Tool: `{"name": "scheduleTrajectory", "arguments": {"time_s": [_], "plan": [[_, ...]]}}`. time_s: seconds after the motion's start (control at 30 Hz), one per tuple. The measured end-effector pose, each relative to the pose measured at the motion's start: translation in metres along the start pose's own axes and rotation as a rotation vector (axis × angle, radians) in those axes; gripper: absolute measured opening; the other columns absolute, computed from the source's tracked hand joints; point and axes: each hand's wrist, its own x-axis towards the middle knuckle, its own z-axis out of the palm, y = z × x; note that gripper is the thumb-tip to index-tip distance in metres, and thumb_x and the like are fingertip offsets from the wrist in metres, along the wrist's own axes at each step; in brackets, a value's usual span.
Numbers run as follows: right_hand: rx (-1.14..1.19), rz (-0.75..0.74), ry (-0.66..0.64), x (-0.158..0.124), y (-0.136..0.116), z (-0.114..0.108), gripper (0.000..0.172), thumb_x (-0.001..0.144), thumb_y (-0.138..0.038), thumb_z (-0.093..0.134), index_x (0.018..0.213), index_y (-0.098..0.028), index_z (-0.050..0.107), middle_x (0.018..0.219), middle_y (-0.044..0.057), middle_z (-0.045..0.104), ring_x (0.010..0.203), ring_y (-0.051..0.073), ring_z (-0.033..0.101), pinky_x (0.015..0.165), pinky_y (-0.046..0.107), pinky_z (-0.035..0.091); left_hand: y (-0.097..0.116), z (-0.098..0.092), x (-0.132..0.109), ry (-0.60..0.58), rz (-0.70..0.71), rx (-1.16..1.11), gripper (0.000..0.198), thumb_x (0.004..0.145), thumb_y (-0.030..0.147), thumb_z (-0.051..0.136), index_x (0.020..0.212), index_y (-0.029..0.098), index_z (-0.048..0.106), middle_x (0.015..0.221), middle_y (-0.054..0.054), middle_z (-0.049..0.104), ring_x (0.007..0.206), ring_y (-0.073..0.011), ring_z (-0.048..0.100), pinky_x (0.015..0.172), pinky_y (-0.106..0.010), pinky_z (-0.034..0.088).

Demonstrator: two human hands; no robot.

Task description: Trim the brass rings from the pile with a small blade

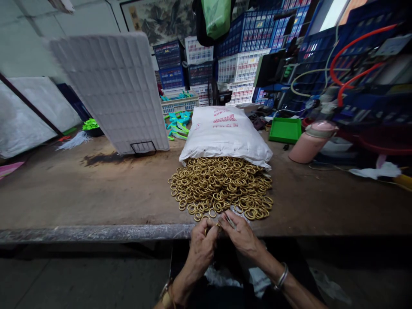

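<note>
A large heap of gold-coloured rings (222, 184) spreads over the table near its front edge. Just in front of it, my left hand (202, 244) is closed on a gold-coloured ring (206, 231), partly hidden by the fingers. Close beside it, my right hand (241, 236) pinches a small thin metal tool (230, 221), perhaps a blade; its full shape is hidden. The fingertips of both hands nearly meet at the ring. Behind the heap lies a white sack (225, 133) with red print, its near edge over the rings.
A tall grey padded panel (112, 90) stands on the table (96, 193) to the left. To the right are a green tray (285, 130) and a pink bottle (312, 143). Stacked crates (241, 68), a green-and-blue pile (178, 124) and orange hoses (336, 64) lie further back.
</note>
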Motion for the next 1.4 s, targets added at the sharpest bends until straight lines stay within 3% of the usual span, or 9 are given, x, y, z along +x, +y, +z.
{"name": "scheduleTrajectory", "arguments": {"time_s": [0.2, 0.5, 0.87, 1.2, 1.4], "plan": [[-0.005, 0.015, 0.024, -0.0012, -0.0064, 0.0002, 0.028, 0.082, -0.043, 0.039, 0.066, -0.020, 0.044, 0.059, -0.004, 0.040, 0.056, 0.011, 0.039, 0.053, 0.022, 0.034, -0.0007, -0.0018, 0.0009, -0.052, -0.209, -0.334, 0.032, 0.066, 0.043, 0.063, 0.076, 0.017, 0.047, 0.056, 0.006, 0.045, 0.040, -0.0027, 0.034, 0.036, -0.015, 0.018], [0.002, -0.050, 0.008, -0.0029, -0.0070, 0.0025, 0.021, 0.080, -0.039, 0.045, 0.082, -0.019, 0.052, 0.074, -0.001, 0.057, 0.069, 0.013, 0.051, 0.065, 0.023, 0.040, -0.0010, -0.0054, 0.0077, -0.066, -0.386, -0.656, 0.030, 0.061, 0.026, 0.069, 0.079, 0.014, 0.048, 0.057, 0.006, 0.046, 0.038, -0.0011, 0.037, 0.035, -0.013, 0.016], [-0.004, -0.014, 0.028, -0.0008, -0.0041, 0.0035, 0.025, 0.082, -0.038, 0.039, 0.069, -0.019, 0.050, 0.062, -0.003, 0.051, 0.060, 0.011, 0.047, 0.057, 0.021, 0.038, -0.0043, -0.0053, 0.0073, -0.121, -0.495, -0.675, 0.027, 0.065, 0.027, 0.067, 0.079, 0.016, 0.046, 0.056, 0.004, 0.049, 0.037, -0.0020, 0.039, 0.035, -0.012, 0.014], [0.002, -0.005, 0.046, 0.0008, -0.0025, 0.0036, 0.023, 0.078, -0.036, 0.043, 0.067, -0.019, 0.053, 0.061, -0.002, 0.053, 0.058, 0.012, 0.047, 0.056, 0.022, 0.038, -0.0051, -0.0030, 0.0061, -0.086, -0.416, -0.561, 0.033, 0.061, 0.036, 0.069, 0.070, 0.016, 0.044, 0.055, 0.005, 0.047, 0.036, -0.0009, 0.035, 0.036, -0.015, 0.010], [-0.019, -0.009, 0.046, 0.0019, -0.0047, 0.0020, 0.023, 0.077, -0.035, 0.044, 0.067, -0.018, 0.055, 0.061, -0.002, 0.054, 0.059, 0.012, 0.047, 0.058, 0.023, 0.038, -0.0015, -0.0039, 0.0039, -0.127, -0.387, -0.513, 0.036, 0.060, 0.039, 0.070, 0.071, 0.016, 0.044, 0.058, 0.005, 0.046, 0.038, -0.0009, 0.035, 0.036, -0.015, 0.011]]}}
